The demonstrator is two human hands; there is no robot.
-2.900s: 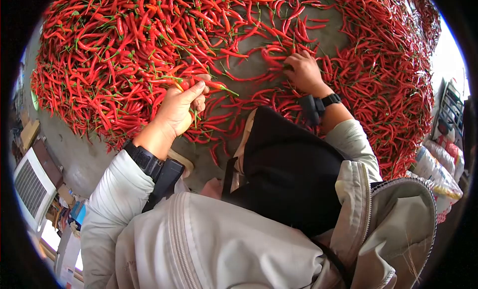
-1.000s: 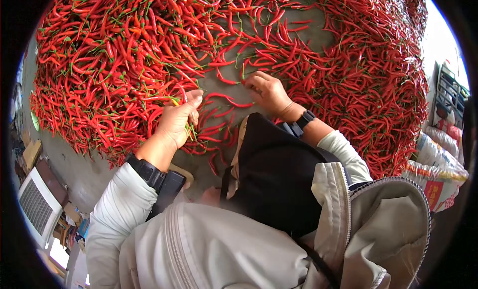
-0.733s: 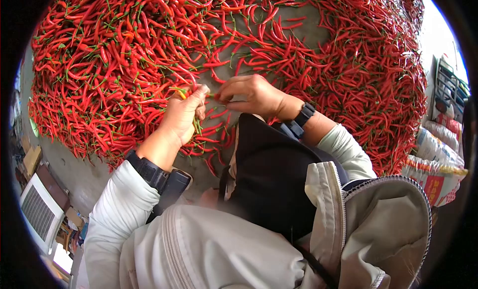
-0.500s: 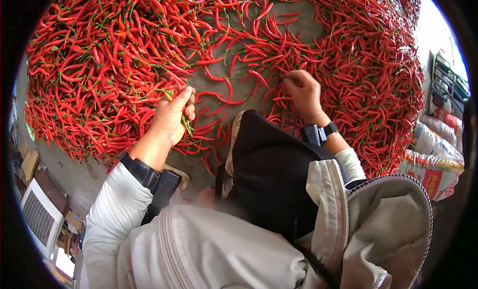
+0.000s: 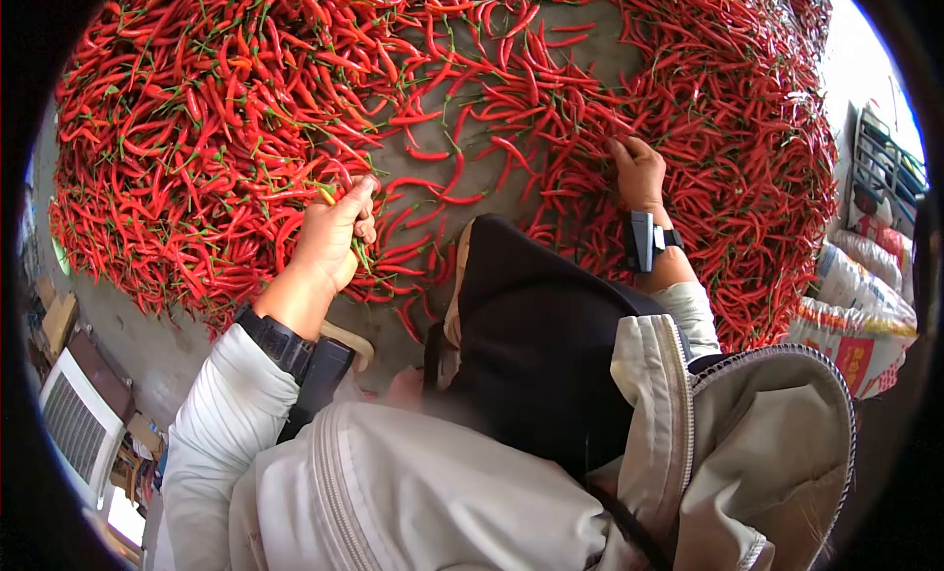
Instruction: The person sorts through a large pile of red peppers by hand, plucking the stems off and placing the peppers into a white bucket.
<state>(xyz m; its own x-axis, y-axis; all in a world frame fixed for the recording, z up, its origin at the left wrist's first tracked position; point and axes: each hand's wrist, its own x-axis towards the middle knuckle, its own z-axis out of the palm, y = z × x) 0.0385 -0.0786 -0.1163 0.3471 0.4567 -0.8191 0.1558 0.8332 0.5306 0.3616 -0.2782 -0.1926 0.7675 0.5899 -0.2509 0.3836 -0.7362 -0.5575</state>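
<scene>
While slim, glossy red chillies [image 5: 197,128] with green stems fill the upper left and right, the left hand [image 5: 332,227], left of centre, is clenched on some, stalks poking out. Right of centre, the right hand [image 5: 641,176] curls its fingers over others; whether it grips any, I cannot tell. Grey floor [image 5: 157,355] shows lower left.

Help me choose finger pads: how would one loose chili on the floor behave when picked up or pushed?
The chili is thin, so probably light. Its shiny skin suggests it may slip. Being curved, it would likely swivel rather than roll far.
</scene>
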